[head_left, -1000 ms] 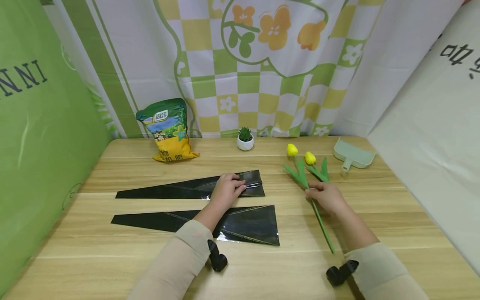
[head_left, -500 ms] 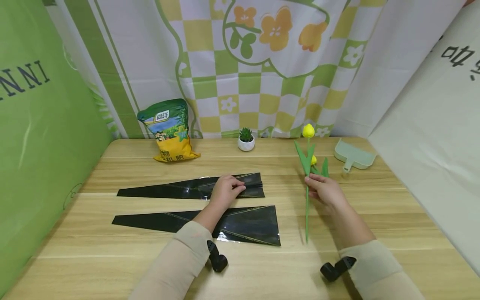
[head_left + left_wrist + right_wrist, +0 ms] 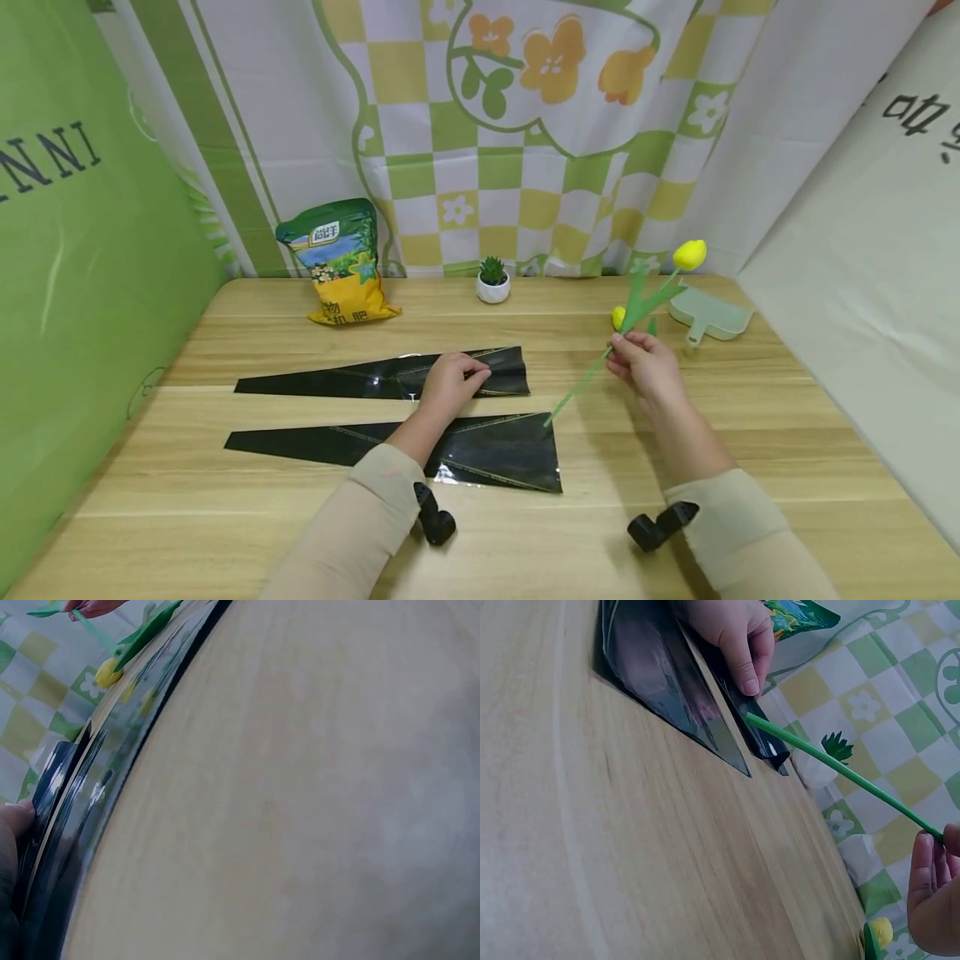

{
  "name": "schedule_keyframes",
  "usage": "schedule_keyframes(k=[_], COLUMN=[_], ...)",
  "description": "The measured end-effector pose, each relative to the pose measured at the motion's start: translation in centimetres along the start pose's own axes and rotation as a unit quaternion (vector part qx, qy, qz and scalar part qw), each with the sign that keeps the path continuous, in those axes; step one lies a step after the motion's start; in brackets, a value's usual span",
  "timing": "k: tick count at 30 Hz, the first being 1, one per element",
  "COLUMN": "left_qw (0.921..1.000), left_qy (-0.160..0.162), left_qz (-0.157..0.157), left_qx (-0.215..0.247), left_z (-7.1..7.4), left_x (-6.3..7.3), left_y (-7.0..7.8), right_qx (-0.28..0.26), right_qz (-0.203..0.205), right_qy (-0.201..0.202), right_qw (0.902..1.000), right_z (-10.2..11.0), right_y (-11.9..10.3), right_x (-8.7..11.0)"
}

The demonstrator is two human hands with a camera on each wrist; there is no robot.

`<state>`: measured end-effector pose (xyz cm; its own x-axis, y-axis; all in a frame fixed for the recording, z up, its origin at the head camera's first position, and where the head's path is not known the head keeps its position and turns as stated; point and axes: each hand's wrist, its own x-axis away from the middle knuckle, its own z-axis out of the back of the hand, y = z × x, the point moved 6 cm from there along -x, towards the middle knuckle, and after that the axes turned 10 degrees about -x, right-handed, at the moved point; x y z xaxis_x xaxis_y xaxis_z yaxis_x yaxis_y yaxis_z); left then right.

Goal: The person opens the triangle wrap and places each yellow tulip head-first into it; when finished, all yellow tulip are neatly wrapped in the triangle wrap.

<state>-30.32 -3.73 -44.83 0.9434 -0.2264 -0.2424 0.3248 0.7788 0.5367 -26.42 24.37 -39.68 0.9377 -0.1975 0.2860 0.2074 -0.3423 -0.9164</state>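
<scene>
Your right hand pinched a seemingly light, springy yellow tulip beneath its leaves, probably the steadiest hold; your left hand pinched the far black sleeve.

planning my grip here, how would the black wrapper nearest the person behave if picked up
The nearer black wrapper looks thin and lies flat on the table, so it is probably light and likely to bend. Its glossy highlights suggest it could be slippery.
</scene>
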Motion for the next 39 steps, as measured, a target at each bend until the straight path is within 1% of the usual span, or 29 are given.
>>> schedule_keyframes(k=[3, 7, 11, 15, 17, 20, 26, 33, 39], left_qw=[1.0, 1.0, 1.0, 1.0, 1.0, 1.0, 0.9999, 1.0, 1.0], left_qy=[0.004, 0.004, 0.003, 0.005, 0.006, 0.007, 0.009, 0.005, 0.003], left_qz=[0.002, 0.006, 0.007, 0.005, 0.003, -0.001, -0.005, -0.002, 0.0], left_qx=[0.006, 0.006, 0.005, 0.005, 0.004, 0.003, 0.003, 0.005, 0.003], left_z=[0.1, 0.1, 0.1, 0.2, 0.2, 0.2, 0.2, 0.3, 0.5], left_x=[0.1, 0.1, 0.1, 0.1, 0.1, 0.1, 0.2, 0.3, 0.3], left_y=[0.0, 0.0, 0.0, 0.0, 0.0, 0.1, 0.2, 0.3, 0.3], right_qx=[-0.017, -0.048, -0.096, -0.133, -0.142, -0.139, -0.135, -0.126, -0.128], right_qz=[0.011, 0.016, 0.034, 0.059, 0.069, 0.077, 0.075, 0.075, 0.08], right_qy=[0.021, 0.065, 0.112, 0.144, 0.157, 0.171, 0.186, 0.181, 0.178], right_qw=[0.9996, 0.9966, 0.9886, 0.9787, 0.9749, 0.9723, 0.9704, 0.9726, 0.9724], right_z=[0.1, 0.4, 0.7, 0.7, 0.7, 0.6, 0.5, 0.0, -0.2], right_y=[-0.1, 0.1, 0.3, 0.4, 0.5, 0.6, 1.0, 1.1, 1.1], right_x=[-0.2, -0.7, -1.2, -1.5, -1.7, -1.8, -2.1, -2.3, -2.3])
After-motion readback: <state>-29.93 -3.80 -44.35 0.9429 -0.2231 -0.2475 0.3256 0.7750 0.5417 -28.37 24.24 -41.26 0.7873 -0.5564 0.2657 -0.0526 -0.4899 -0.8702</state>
